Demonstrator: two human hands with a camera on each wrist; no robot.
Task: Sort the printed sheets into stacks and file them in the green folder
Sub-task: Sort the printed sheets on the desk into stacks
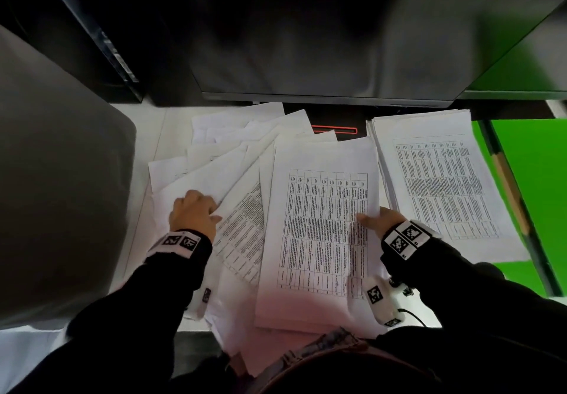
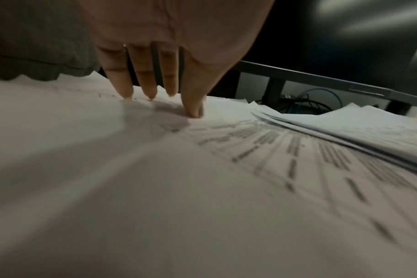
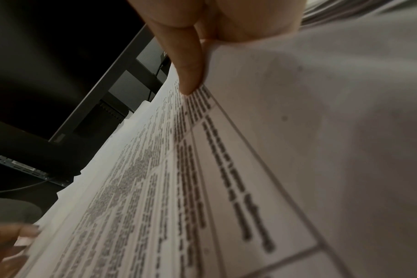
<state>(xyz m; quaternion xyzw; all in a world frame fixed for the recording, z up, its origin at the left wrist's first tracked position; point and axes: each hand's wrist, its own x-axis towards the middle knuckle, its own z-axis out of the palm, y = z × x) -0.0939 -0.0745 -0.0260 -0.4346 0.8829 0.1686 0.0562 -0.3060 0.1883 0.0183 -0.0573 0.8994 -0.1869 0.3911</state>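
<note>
A thick stack of printed table sheets [image 1: 322, 231] lies in the middle of the desk. My right hand [image 1: 379, 218] pinches its right edge, thumb [image 3: 188, 80] on top and the other fingers hidden beneath the lifted top sheets [image 3: 321, 131]. My left hand [image 1: 196, 212] presses straight fingertips [image 2: 193, 111] down on the fanned loose sheets [image 1: 233, 160] to the left. A squared stack [image 1: 438, 185] rests on the open green folder [image 1: 534, 185] at the right.
A dark monitor [image 1: 322, 56] stands just behind the papers, with a black base marked in red [image 1: 334, 130] under it. A large grey shape [image 1: 61, 178] fills the left side. The white desk [image 1: 147, 136] ends near my body, and some sheets overhang it.
</note>
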